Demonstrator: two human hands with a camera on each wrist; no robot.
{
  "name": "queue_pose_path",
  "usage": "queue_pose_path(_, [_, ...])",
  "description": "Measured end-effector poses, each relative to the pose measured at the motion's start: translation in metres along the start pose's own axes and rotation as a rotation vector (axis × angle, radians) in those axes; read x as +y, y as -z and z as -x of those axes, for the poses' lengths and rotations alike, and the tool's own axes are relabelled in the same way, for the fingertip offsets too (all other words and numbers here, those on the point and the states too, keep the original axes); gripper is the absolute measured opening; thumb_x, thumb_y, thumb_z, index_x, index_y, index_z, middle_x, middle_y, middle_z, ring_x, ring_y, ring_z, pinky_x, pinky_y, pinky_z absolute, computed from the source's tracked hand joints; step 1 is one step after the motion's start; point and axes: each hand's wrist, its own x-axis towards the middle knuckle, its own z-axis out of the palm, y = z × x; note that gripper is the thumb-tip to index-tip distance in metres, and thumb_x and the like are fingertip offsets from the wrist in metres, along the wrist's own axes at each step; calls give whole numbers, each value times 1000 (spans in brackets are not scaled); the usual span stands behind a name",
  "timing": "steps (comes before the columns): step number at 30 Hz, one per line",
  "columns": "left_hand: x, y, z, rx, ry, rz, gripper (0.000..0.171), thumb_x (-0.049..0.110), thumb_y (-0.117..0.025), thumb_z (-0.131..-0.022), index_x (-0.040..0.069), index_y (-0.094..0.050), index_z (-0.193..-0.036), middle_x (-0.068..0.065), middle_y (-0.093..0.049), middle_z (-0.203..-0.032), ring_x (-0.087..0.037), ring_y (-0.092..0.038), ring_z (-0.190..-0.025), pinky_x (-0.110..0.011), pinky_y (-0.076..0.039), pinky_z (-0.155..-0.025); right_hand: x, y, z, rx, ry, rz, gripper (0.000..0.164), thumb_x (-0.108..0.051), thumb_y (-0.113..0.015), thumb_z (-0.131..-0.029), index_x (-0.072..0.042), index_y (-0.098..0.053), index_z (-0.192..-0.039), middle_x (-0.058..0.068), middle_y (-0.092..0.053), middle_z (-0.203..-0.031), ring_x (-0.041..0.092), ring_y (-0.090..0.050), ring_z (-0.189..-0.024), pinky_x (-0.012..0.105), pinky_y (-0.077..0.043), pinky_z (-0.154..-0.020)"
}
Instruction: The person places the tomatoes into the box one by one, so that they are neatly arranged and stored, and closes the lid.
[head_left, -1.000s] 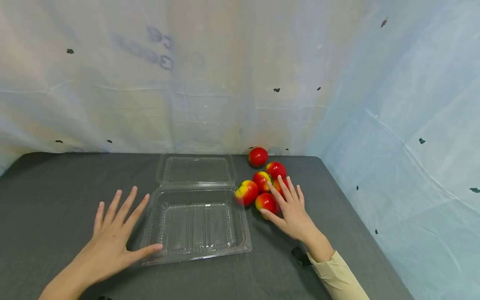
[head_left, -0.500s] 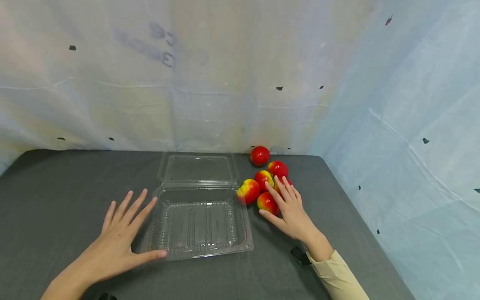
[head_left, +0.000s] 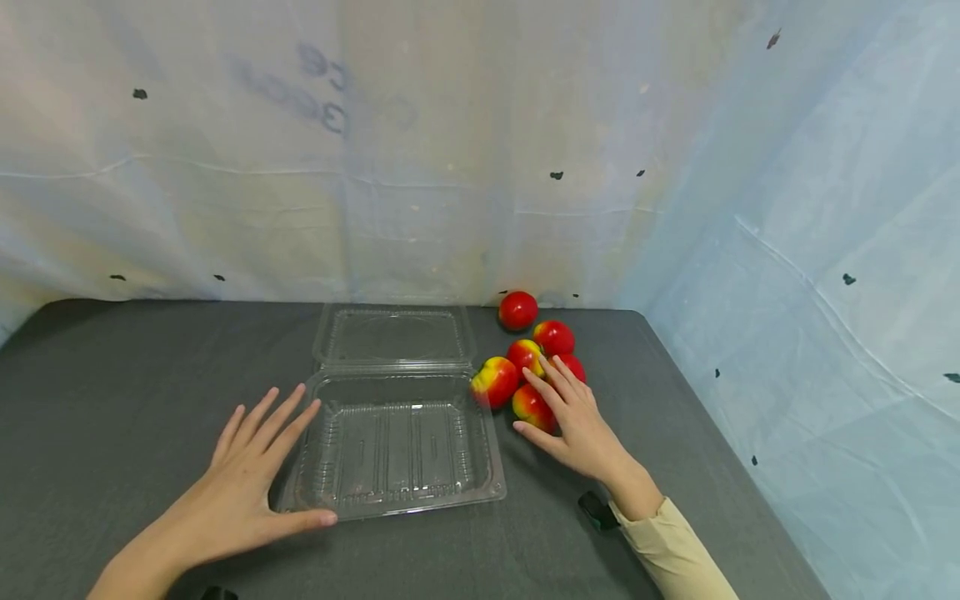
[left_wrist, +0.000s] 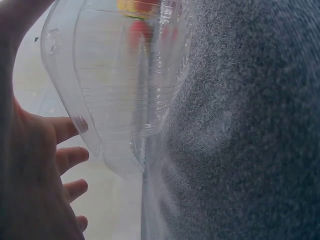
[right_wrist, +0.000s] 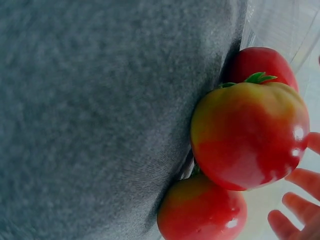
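Observation:
A clear plastic clamshell container [head_left: 397,454] lies unfolded on the grey table, its lid [head_left: 393,335] at the back. My left hand [head_left: 236,496] is at the container's left side, fingers spread and thumb by the near left corner. In the left wrist view a fingertip [left_wrist: 65,128] is at the rim; contact is hard to judge. Several red and yellow tomatoes [head_left: 494,383] lie to the right of the container. My right hand [head_left: 588,437] hovers over the nearest tomato [head_left: 531,407], fingers spread. The right wrist view shows fingertips [right_wrist: 306,182] beside a large tomato [right_wrist: 250,135] with green leaves.
A single tomato [head_left: 517,310] lies farther back, near the hanging sheet [head_left: 420,208] behind the table. Another sheet wall [head_left: 810,350] closes off the right side. Bare grey tabletop [head_left: 135,400] extends to the left.
My left hand has shifted slightly right and towards me, closer to the container's side. My right hand's fingers have drawn slightly leftward over the tomatoes. Container and tomatoes stay in place.

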Motion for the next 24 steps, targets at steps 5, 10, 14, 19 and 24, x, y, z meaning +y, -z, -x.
queue_pose_path(5, [0, -2, 0, -11, 2, 13, 116, 65, -75, -67, 19, -15, -155, -10, -10, -162, -28, 4, -149, -54, 13, -116, 1, -1, -1, -16, 20, 7, 74, -40, -73, -82, -16, -43, -145, 13, -34, -153, 35, -21, -145, 61, -27, -109])
queue_pose_path(10, [0, -3, 0, -7, 13, 23, 116, 65, -75, -67, 19, -16, -155, -10, -11, -161, -27, 2, -149, -53, 12, -116, 3, -2, -1, -30, 40, 13, 71, -38, -74, -82, -17, -46, -144, 13, -34, -153, 35, -23, -144, 61, -29, -109])
queue_pose_path(14, [0, -4, 0, 0, 12, 28, 116, 64, -75, -67, 19, -15, -155, -10, -11, -161, -26, 1, -149, -51, 11, -117, 4, -1, -1, -45, 43, 13, 66, -35, -74, -82, -16, -50, -141, 13, -37, -152, 34, -27, -142, 61, -31, -108])
queue_pose_path(19, [0, -3, 1, -9, 16, 27, 116, 64, -75, -68, 18, -14, -155, -11, -10, -161, -26, 1, -149, -52, 10, -117, 5, 0, 1, -53, 43, 19, 61, -31, -74, -83, -15, -53, -138, 14, -43, -147, 34, -31, -140, 60, -34, -107])
queue_pose_path(24, [0, -4, 1, -15, 28, 24, 115, 65, -74, -68, 19, -14, -156, -11, -10, -161, -26, 0, -149, -53, 9, -117, 7, 2, 5, -44, 57, 31, 60, -29, -74, -84, -13, -53, -137, 16, -45, -146, 34, -35, -138, 57, -35, -107])
